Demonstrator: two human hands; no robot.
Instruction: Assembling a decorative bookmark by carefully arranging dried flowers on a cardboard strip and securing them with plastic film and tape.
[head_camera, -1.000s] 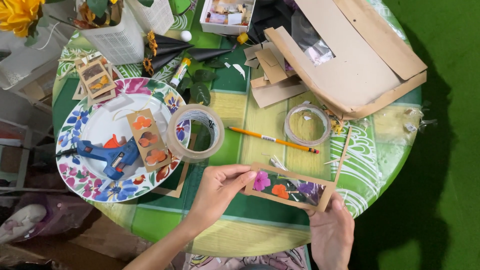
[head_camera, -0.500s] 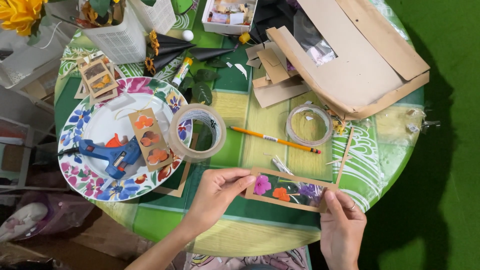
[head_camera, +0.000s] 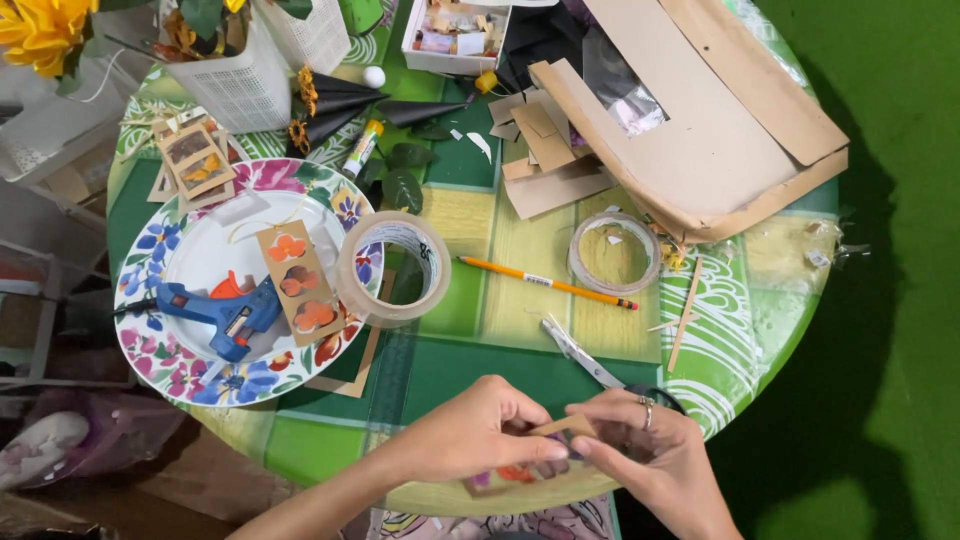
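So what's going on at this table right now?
A person's left hand and right hand together pinch a small cardboard frame with pressed flowers at the table's near edge. Nearby lie scissors, a pencil and a tape roll. A blue glue gun rests on a floral plate.

My left hand (head_camera: 470, 435) and right hand (head_camera: 640, 450) meet low in front of me, fingertips pinched together and touching. My left forearm runs in bare from the lower left, wrist straight.
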